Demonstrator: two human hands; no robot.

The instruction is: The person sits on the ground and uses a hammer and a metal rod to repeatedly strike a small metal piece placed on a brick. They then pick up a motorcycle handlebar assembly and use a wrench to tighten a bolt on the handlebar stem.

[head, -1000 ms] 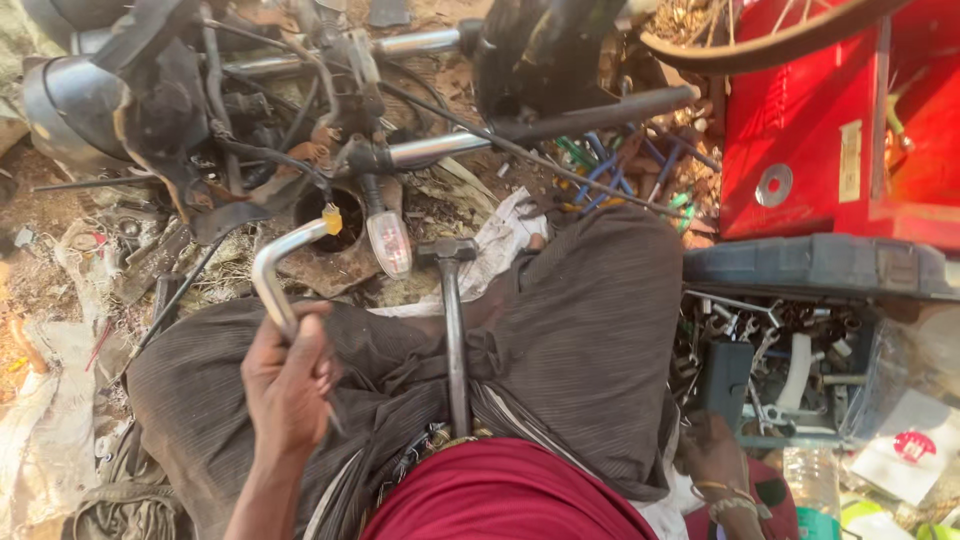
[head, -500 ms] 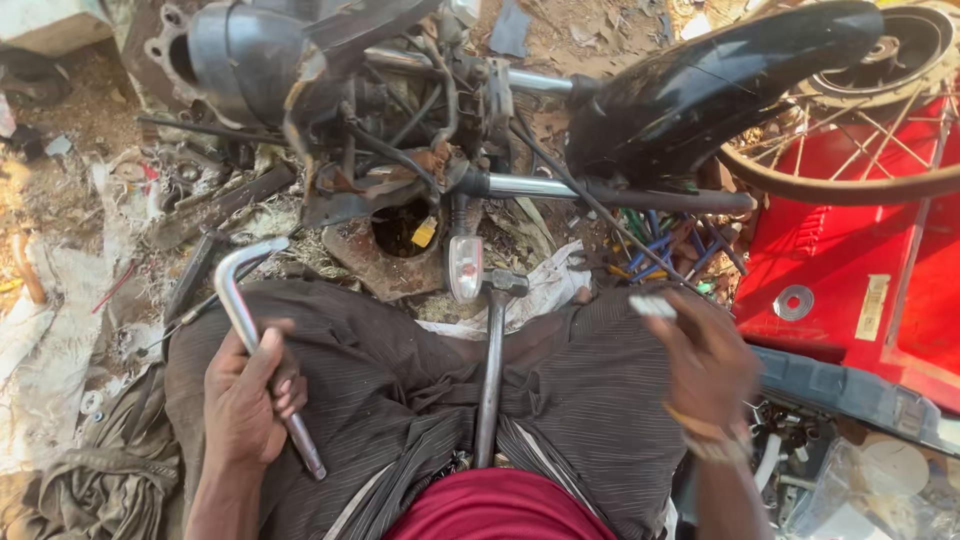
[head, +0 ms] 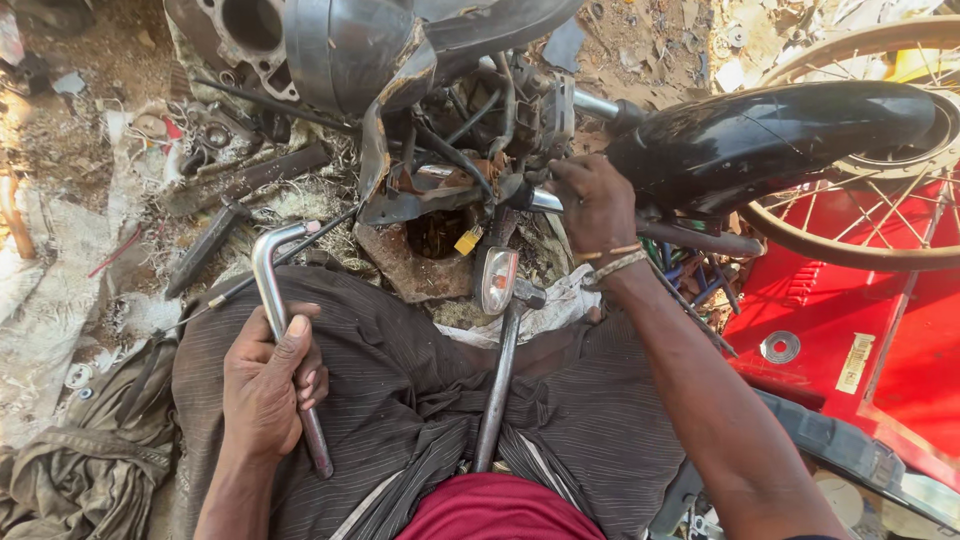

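Left hand point(head: 265, 385): fingers clamped around the shaft of a bent metal wrench point(head: 280, 320), held over the left thigh, its elbow end pointing away. Centre: a hammer point(head: 497, 372) rests between the knees. Right hand point(head: 592, 205): fingers closed on a chrome tube point(head: 545, 200) of the dismantled motorcycle frame point(head: 450, 150), beside the black fender point(head: 770, 130).

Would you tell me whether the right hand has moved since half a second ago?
Yes. The right hand has gone forward from the lap to the chrome tube beside the black fender.
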